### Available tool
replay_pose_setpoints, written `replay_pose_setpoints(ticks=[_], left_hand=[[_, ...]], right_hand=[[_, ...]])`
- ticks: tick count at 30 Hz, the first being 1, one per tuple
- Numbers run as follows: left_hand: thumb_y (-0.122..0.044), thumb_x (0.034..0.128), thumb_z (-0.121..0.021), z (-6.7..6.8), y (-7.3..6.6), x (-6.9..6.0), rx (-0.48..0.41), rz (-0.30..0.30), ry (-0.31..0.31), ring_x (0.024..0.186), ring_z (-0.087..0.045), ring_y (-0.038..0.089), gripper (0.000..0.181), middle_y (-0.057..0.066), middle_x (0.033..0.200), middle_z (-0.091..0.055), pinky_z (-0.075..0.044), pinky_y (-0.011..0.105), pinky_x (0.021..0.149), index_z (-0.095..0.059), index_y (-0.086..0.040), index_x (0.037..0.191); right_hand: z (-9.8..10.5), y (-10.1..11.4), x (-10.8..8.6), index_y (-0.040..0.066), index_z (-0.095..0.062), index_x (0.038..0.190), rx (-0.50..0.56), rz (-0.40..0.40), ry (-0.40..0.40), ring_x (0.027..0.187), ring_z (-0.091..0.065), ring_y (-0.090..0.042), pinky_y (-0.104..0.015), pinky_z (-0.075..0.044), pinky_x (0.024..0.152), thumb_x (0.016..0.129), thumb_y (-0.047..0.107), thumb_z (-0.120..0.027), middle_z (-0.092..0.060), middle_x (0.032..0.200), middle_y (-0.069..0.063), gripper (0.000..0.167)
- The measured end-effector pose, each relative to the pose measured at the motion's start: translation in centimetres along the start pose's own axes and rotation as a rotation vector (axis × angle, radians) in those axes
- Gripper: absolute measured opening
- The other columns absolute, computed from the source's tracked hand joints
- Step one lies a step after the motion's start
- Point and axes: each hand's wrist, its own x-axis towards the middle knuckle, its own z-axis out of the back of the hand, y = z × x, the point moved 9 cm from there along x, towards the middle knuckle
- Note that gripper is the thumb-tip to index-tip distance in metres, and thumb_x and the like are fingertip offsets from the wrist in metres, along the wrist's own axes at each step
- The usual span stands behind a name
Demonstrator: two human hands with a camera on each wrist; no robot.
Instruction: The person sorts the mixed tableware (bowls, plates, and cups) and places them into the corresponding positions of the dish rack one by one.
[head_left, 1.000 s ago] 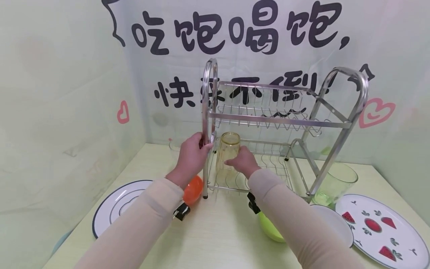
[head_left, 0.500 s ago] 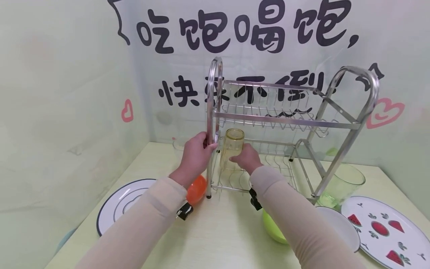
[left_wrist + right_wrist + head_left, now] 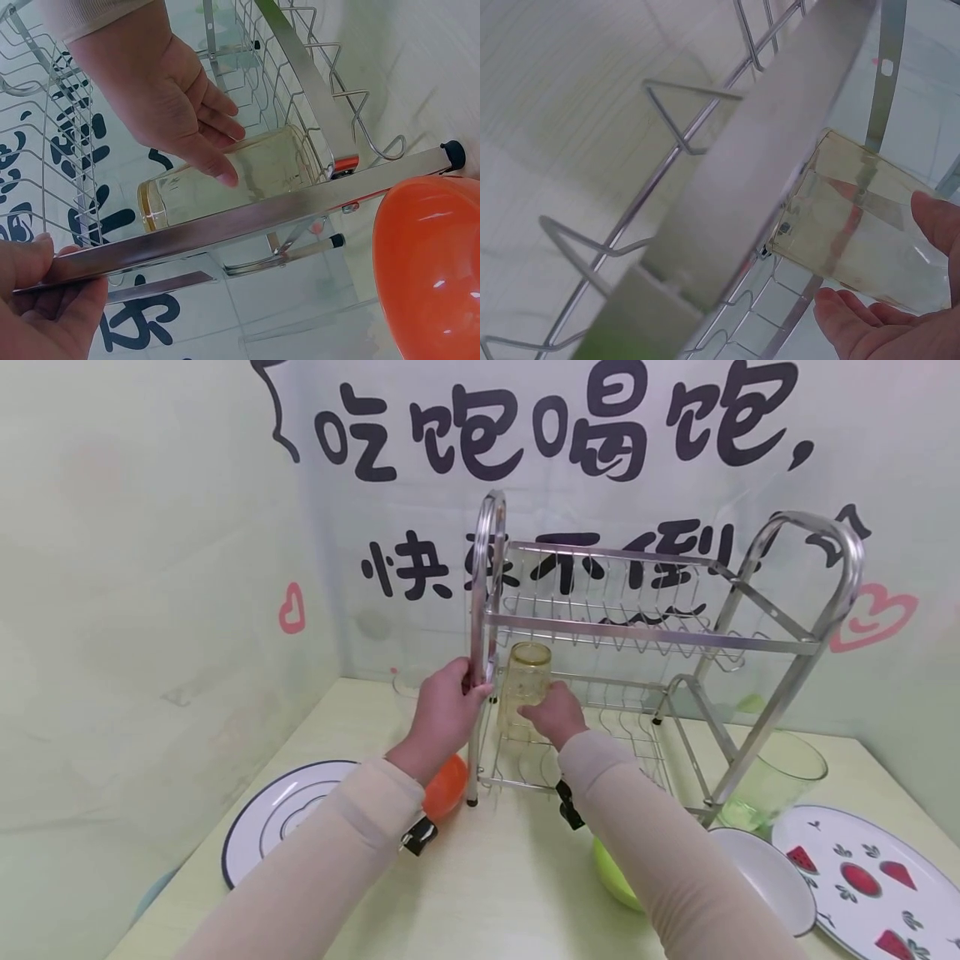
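Observation:
A two-tier metal dish rack (image 3: 645,633) stands at the back of the table. My left hand (image 3: 442,710) grips its left front post, thumb and fingers around the bar (image 3: 187,236) in the left wrist view. Inside the lower tier, near that post, a pale yellow drinking glass (image 3: 525,681) stands with its thick amber-edged end uppermost. My right hand (image 3: 558,714) holds the glass from the right, thumb in front and fingers on the other side. In the right wrist view the glass (image 3: 855,217) lies between thumb and fingers; its lower end is partly behind the rack's bar.
An orange bowl (image 3: 447,787) lies by the left front foot, a green bowl (image 3: 617,878) under my right forearm. A blue-rimmed plate (image 3: 251,831) is at left. A greenish glass (image 3: 787,777), small white plate (image 3: 768,881) and watermelon plate (image 3: 825,843) stand at right.
The head view has swung slightly left, so everything sits farther right. The glass has shifted a little back and toward the left post with my right hand; my left hand keeps its grip.

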Motion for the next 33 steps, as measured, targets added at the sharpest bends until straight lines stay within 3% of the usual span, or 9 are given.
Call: replay_pose_setpoints(ticks=[6,17,33], left_hand=[[-0.008,0.0928,-0.063,0.0,0.1,0.0,-0.015,-0.002,-0.003,0.078,-0.055,0.024,0.013,0.013,0.091,-0.064,-0.050,0.032,0.068,-0.060,0.001,0.101],[-0.010,0.0930,-0.063,-0.1,0.0,-0.2,-0.004,0.020,0.011,0.078,-0.055,0.023,0.016,0.013,0.092,-0.064,-0.050,0.031,0.067,-0.059,0.001,0.103],[-0.010,0.0925,-0.064,-0.1,-0.2,-0.2,0.018,-0.005,0.002,0.079,-0.058,0.023,0.018,0.014,0.093,-0.065,-0.053,0.033,0.070,-0.059,0.002,0.103]], right_hand=[[-0.1,0.3,0.3,-0.008,-0.051,0.123,0.041,0.031,-0.011,0.105,-0.059,-0.038,-0.049,-0.048,0.092,0.087,0.021,-0.071,-0.061,0.117,-0.024,0.050],[-0.3,0.0,0.8,-0.006,-0.047,0.126,0.053,0.018,-0.021,0.111,-0.055,-0.039,-0.050,-0.044,0.097,0.088,0.024,-0.070,-0.055,0.121,-0.023,0.053],[-0.4,-0.5,1.8,-0.006,-0.043,0.135,0.031,0.003,-0.012,0.119,-0.052,-0.041,-0.051,-0.043,0.100,0.093,0.026,-0.064,-0.053,0.130,-0.026,0.057]])
